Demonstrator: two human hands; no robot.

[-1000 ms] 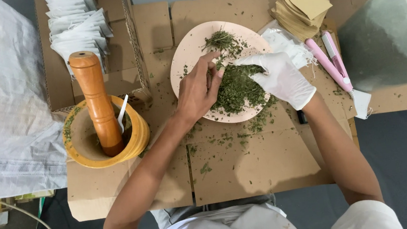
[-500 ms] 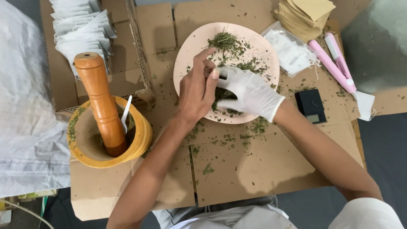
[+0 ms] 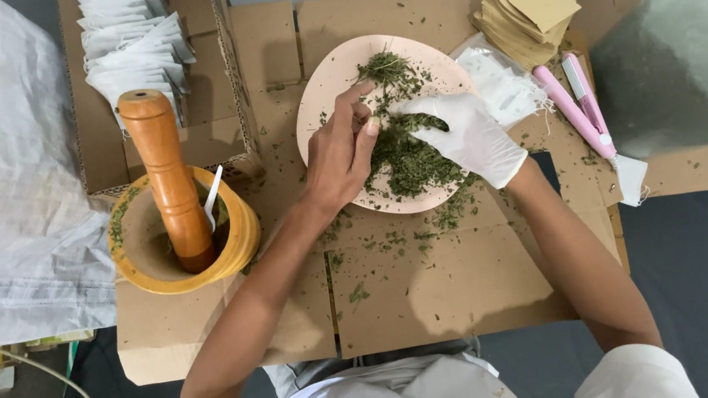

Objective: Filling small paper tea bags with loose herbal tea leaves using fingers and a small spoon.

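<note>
Your bare left hand (image 3: 341, 153) and gloved right hand (image 3: 469, 136) both pinch dried herbs (image 3: 406, 155) on the pink plate (image 3: 326, 89), pile mostly unsorted, mortar (image 3: 181, 242) at 9 o'clock.

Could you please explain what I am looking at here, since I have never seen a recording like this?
This is one picture from a camera worn on a person's head, looking down at their own two hands; there is no machine. The left hand is bare and the right hand wears a white glove. Both rest on a heap of crushed green leaves on a pale pink plate, and the fingers look pinched into the leaves. The plate lies on flattened cardboard. To the left stands a yellow mortar with a wooden pestle. Behind are white sachets, tan paper squares and a pink tool.
</note>
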